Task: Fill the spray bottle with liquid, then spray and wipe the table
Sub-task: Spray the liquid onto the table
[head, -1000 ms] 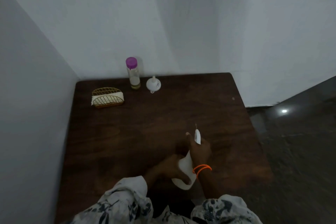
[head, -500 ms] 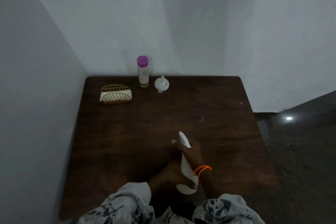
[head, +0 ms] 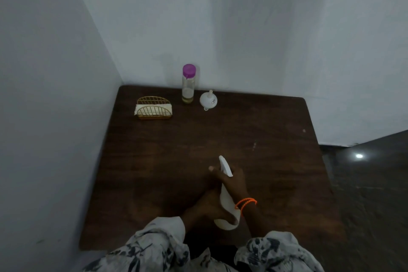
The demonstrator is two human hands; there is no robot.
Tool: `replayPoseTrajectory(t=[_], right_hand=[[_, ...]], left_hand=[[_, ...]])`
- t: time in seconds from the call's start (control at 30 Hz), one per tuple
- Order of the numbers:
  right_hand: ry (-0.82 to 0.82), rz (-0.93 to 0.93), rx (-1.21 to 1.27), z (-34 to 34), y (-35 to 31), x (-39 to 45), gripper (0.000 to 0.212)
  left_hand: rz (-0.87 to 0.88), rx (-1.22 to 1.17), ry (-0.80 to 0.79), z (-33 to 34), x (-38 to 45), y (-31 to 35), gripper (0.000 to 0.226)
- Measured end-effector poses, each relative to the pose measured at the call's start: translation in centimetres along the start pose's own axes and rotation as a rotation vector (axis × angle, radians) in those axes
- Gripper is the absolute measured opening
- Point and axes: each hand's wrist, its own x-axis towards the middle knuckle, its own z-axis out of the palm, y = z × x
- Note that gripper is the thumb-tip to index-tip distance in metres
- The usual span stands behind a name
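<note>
Spray bottle point(head: 225, 201) sits near the table's point(head: 276, 139) front edge, right hand point(head: 235, 180) wrapped around its head, left hand point(head: 208, 207) closed on its body. Since a second ago the head has swung upright over the neck, so it is probably being screwed on or off. Clear bottle point(head: 188, 85), funnel point(head: 208, 100) and napkin holder point(head: 153, 108) stand far back, leaving open room between.

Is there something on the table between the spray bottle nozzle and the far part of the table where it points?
Nothing visible. The spray bottle, held in both hands, points at bare wood of the table. The napkin holder, the purple-capped bottle and the funnel stand along the far edge, left of the nozzle's line.
</note>
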Motion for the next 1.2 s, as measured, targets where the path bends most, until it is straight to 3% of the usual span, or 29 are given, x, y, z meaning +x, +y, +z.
replayPoseTrajectory(t=[0.17, 0.37, 0.67, 0.87, 1.0, 1.2], right_hand=[[0.060, -0.076, 0.000, 0.0, 0.0, -0.5, 0.033], [0.147, -0.048, -0.026, 0.1, 0.5, -0.9, 0.035], [0.040, 0.017, -0.022, 0.0, 0.9, -1.5, 0.035], [-0.093, 0.068, -0.165, 0.1, -0.1, -1.2, 0.043], [-0.143, 0.127, -0.242, 0.4, -0.5, -0.8, 0.055], [-0.263, 0.104, -0.227, 0.4, -1.9, -1.3, 0.037]], left_hand=[[0.098, 0.108, 0.007, -0.1, -0.2, 0.5, 0.131], [0.109, 0.150, -0.024, 0.1, -1.0, 1.1, 0.127], [0.068, 0.140, -0.038, 0.9, -1.7, 1.1, 0.133], [-0.080, -0.076, 0.077, 2.5, -2.0, 0.8, 0.094], [-0.088, -0.150, 0.156, 3.0, -2.3, 0.9, 0.095], [-0.050, -0.161, 0.207, 2.2, -2.8, 0.9, 0.113]])
